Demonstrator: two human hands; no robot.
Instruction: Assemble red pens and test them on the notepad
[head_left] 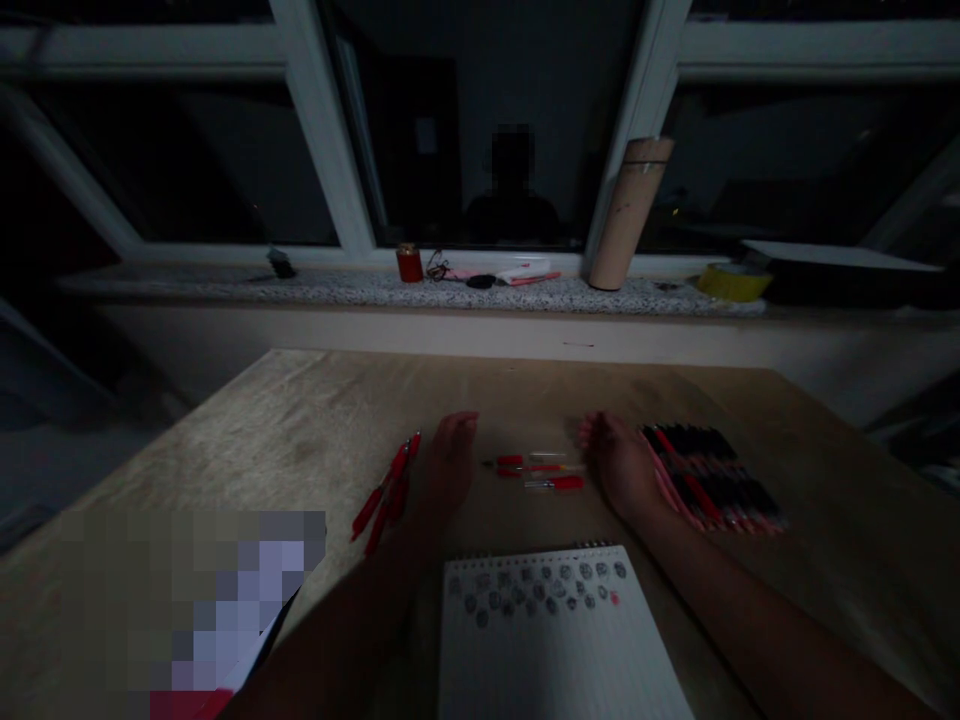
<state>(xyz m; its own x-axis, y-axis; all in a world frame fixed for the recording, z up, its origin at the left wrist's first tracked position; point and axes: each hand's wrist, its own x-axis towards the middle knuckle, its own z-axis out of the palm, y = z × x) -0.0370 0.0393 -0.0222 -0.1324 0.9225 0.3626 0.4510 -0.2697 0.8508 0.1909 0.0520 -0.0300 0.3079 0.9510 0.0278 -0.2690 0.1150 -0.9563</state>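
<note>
Lying between the hands: red pen piece [568, 483], long axis crosswise, just left of the right hand and nearer it
Right hand [626, 470]: half open, fingers loosely curled, nothing seen in it
Left hand [450, 460]: half open, no visible hold
Clear tube [547, 456]: between both hands, beyond the piece
Red pens [386, 495]: left of the left hand
Dark pens [720, 470]: beside the right hand
</note>
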